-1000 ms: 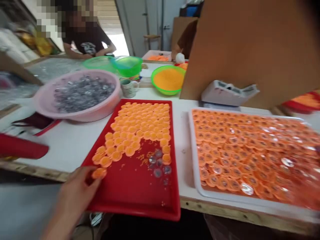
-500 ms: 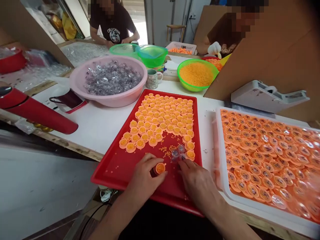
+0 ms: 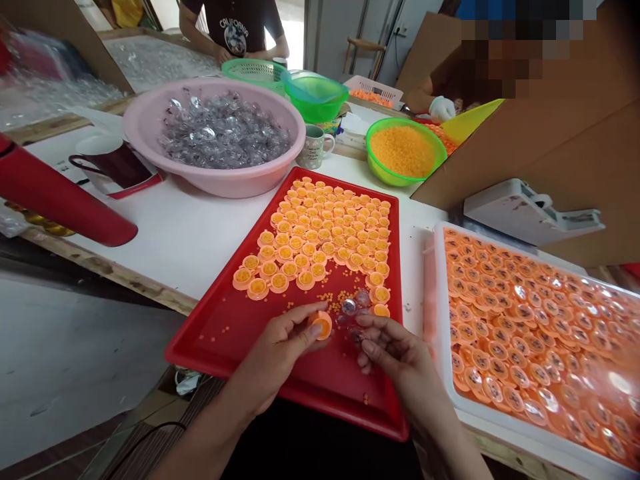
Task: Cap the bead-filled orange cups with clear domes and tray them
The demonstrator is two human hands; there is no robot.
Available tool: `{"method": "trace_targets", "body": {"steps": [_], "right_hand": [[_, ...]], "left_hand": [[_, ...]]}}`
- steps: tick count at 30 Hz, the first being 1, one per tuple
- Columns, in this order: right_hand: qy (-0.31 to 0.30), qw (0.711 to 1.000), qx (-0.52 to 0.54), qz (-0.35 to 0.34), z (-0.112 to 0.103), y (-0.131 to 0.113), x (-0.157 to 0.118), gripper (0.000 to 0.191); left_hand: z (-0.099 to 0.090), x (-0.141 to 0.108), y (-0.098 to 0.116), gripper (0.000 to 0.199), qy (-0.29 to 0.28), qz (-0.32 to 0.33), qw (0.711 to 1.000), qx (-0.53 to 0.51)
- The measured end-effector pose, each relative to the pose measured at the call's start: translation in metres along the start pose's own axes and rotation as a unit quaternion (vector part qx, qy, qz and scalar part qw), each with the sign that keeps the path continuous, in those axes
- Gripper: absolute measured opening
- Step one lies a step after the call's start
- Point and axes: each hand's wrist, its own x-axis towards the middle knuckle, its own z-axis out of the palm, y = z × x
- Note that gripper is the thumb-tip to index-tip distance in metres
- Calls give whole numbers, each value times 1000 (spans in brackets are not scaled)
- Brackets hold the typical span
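I see the left hand point(image 3: 280, 340) pinching a little orange cup point(image 3: 323, 325) over the near part of the red tray point(image 3: 215, 340). If it squeezes too hard or tips the cup, I think the bits inside could spill out. The right hand point(image 3: 413, 357) is over the tray too, its thumb and finger bent at a small clear piece point(image 3: 357, 337). I can't tell if it grips that piece or only touches it. More clear pieces point(image 3: 349, 306) lie by the fingers on the tray (they look slippery to me), so one could slide away. Loose orange bits point(image 3: 327, 297) lie near them and might stick to things. Farther up the tray, the filled cups point(image 3: 285, 252) sit very close, so one bump could knock over a few. The tray's near end pokes past the table point(image 3: 175, 247), so a leaning arm could tip it.
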Motion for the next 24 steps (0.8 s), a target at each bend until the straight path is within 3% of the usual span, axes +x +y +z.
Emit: {"method": "trace_targets", "body": {"steps": [4, 8, 12, 15, 20, 24], "right_hand": [[2, 995, 95, 2, 5, -4, -5, 20], [4, 990, 140, -5, 4, -5, -7, 17], [-24, 999, 16, -31, -2, -7, -4, 12], [-39, 991, -108, -75, -2, -14, -1, 13], [-63, 932, -292, -206, 4, -26, 3, 25], [-78, 884, -388, -249, 7, -30, 0, 34]], "left_hand": [[8, 0, -3, 36, -62, -21, 996, -57], [13, 2, -5, 31, -63, -22, 997, -48], [17, 4, -5, 27, -44, -28, 997, -49], [21, 4, -5, 29, -50, -34, 997, -54], [25, 3, -7, 28, -69, -31, 997, -12], [24, 1, -8, 26, -86, -24, 996, -8]]}}
